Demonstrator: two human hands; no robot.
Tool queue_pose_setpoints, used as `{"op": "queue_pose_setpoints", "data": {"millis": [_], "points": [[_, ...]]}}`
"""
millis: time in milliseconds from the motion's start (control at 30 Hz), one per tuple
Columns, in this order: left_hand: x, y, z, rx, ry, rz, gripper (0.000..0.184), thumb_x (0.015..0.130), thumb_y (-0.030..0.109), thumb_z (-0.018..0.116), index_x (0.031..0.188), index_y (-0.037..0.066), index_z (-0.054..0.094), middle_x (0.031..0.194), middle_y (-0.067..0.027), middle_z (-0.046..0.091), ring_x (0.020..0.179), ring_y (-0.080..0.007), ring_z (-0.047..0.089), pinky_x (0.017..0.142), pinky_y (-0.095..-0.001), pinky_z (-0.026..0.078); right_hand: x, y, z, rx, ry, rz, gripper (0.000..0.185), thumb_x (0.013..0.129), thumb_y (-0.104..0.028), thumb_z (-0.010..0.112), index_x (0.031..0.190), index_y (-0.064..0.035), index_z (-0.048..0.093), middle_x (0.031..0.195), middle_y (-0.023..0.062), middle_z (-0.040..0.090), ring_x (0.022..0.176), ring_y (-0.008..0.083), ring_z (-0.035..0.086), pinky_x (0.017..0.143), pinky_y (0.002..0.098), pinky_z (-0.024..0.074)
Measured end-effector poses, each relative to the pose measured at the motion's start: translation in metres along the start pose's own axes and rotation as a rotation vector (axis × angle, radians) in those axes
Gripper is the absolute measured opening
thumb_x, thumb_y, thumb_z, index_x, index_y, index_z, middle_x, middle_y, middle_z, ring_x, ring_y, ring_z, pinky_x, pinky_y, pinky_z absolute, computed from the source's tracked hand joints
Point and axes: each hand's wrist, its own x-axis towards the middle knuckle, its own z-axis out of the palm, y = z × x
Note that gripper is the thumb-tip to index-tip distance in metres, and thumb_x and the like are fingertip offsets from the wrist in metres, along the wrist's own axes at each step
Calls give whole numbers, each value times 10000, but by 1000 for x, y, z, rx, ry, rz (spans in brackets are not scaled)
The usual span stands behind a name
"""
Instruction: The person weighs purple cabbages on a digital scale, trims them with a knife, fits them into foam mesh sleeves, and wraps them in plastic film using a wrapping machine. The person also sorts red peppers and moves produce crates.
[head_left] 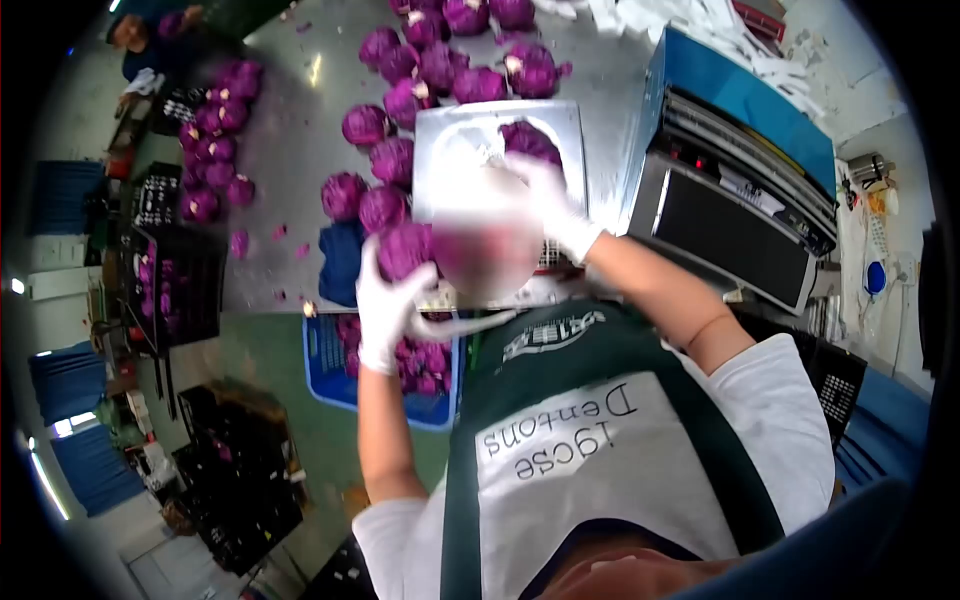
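Note:
My left hand [388,305], in a white glove, is closed round a red cabbage [405,250] at the front edge of the steel table, just left of a weighing scale. The scale's square metal pan [450,140] lies ahead of me. Over the right part of the pan, my right hand [548,200], also gloved in white, is closed at a second red cabbage [530,143]; part of its grip is hidden. A blurred patch between the hands hides the front of the scale and what is there.
Several red cabbages [440,66] lie on the steel table [300,150] beyond and left of the scale. A blue crate [380,408] holding purple leaves stands below the edge. At right is a blue and black machine [735,190]. Another person [150,50] stands at far left.

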Motion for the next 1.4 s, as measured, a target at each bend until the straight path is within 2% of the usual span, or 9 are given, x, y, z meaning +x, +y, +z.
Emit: {"op": "queue_pose_setpoints", "data": {"millis": [233,667,767,967,1067,1100,1200,1367,1400], "points": [[152,-17,35,202,-154,43,826,683,395,850,1306,-27,508,1158,-163,647,1044,-220,635,927,-330,491,-8,66,-60,89,407,78,436,893,-270,693,1264,-59,602,991,20,644,756,60,546,648,194,442],[171,-83,56,-410,-136,-135,554,971,461,537,1256,-13,578,1165,-92,626,1063,-154,564,896,-261,437,0,85,-79,314,345,401,375,921,-275,658,1243,-91,600,809,-25,566,577,51,514,491,204,445],[135,-65,42,-431,-24,-218,722,971,545,462,1427,-1,346,1316,-172,534,1163,-236,535,937,-326,445,9,107,-108,136,487,412,465,888,-310,691,1250,-43,575,789,5,577,616,64,547,501,223,444],[64,-74,16,-987,36,-198,742,975,601,318,1434,19,352,1405,-181,477,1220,-277,508,1046,-388,391,18,121,-126,-582,720,-94,580,873,-270,679,1348,3,487,1307,236,550,1217,300,544,1040,323,394],[36,-88,25,-1495,-22,-295,652,976,479,378,1439,20,362,1478,-148,419,1331,-209,440,1105,-381,329,0,55,-90,56,396,-50,412,915,-102,603,1316,-29,541,1263,130,605,1129,208,583,970,326,453],[30,-72,43,-1676,-155,-245,725,938,608,411,1426,72,424,1426,-128,466,1300,-341,426,1129,-504,268,-16,19,-79,278,117,248,356,927,-66,581,1282,-36,577,1185,82,639,1033,170,605,907,301,481],[6,-40,103,-1412,-118,-202,666,975,569,359,1437,89,369,1351,-131,482,1158,-294,500,984,-449,395,-46,-14,-38,-101,-350,133,337,932,-183,603,1226,-17,604,1063,133,671,962,177,632,879,299,482],[4,4,134,-1144,11,-234,618,1011,554,279,1479,153,238,1262,-114,484,942,-245,601,793,-378,540,-69,-52,-26,153,-327,323,425,841,-133,724,1214,18,591,942,100,641,802,95,593,723,235,498],[6,6,135,-1187,23,-248,579,1018,473,330,1480,139,234,1272,-126,479,976,-241,588,814,-372,532,-72,-49,-31,-266,-285,-408,421,820,-131,747,1190,8,605,923,73,638,761,65,581,702,216,490]]}}
